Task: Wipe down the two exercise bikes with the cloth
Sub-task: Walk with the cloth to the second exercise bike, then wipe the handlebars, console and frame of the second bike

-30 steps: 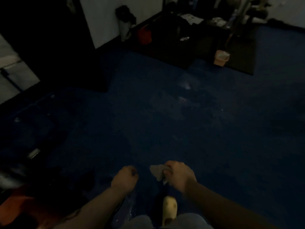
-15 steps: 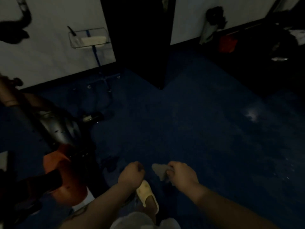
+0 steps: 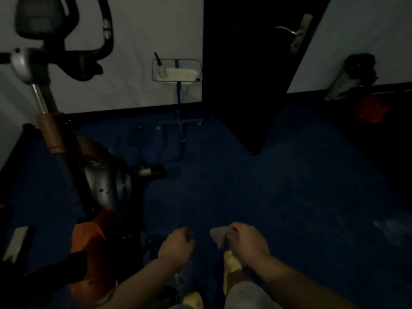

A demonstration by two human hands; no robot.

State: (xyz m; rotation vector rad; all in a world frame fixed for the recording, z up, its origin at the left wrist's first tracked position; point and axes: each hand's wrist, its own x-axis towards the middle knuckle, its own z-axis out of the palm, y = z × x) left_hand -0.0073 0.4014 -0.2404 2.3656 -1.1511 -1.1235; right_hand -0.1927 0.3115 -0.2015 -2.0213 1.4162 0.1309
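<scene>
The room is dim. An exercise bike (image 3: 104, 188) with a black and orange body, a grey post and black handlebars stands at the left. My right hand (image 3: 249, 241) is closed on a small grey cloth (image 3: 219, 235), low in the middle of the view. My left hand (image 3: 177, 244) is a closed fist beside it, holding nothing, just right of the bike's orange cover. Both hands are apart from the bike. Only one bike is in view.
A blue stand with a clear tray (image 3: 177, 70) stands against the white wall behind the bike. A dark open door (image 3: 252, 74) juts into the room. Blue carpet (image 3: 301, 197) stretches to the right. A red object (image 3: 371, 110) sits by the far right wall.
The view has swung left, bringing the exercise bike and the door fully into sight. My hands have kept the same pose, cloth still in the right one.
</scene>
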